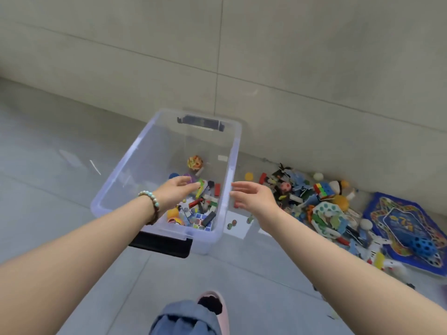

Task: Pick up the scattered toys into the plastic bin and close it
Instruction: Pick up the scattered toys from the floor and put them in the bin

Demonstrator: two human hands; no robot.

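A clear plastic bin (135,151) with black latches stands open on the grey floor, its near half holding several small toys (200,206). My left hand (177,191), with a bead bracelet at the wrist, hovers over the toys inside the bin, fingers relaxed and holding nothing. My right hand (252,197) is just outside the bin's right wall, fingers spread and empty. A heap of scattered toys (321,206) lies on the floor to the right, along the wall. No lid is in view.
A blue game board (396,221) lies at the far right with a blue holed ball (424,246) on it. A white sheet (237,227) and a few marbles sit beside the bin. A tiled wall runs behind. My knee and a pink slipper (217,308) are at the bottom.
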